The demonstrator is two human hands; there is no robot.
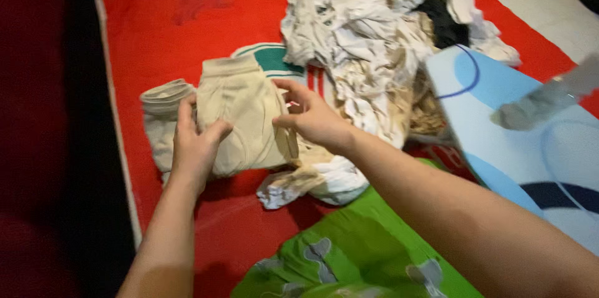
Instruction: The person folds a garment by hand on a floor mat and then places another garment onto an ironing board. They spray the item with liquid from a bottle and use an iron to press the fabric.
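A folded beige garment (240, 107) with a ribbed waistband lies on a red bedspread (162, 29). My left hand (194, 142) rests on its left edge, thumb and fingers pinching the cloth. My right hand (311, 114) sits at the garment's right edge, fingers curled on the fabric there. A second beige piece (161, 111) lies just left of the folded one, partly under it.
A heap of crumpled white and cream clothes (374, 36) lies behind my right hand. A light blue ironing board (530, 148) stands at the right, with a blurred grey object (543, 101) above it. Green patterned cloth (349, 248) is near me. A dark area borders the left.
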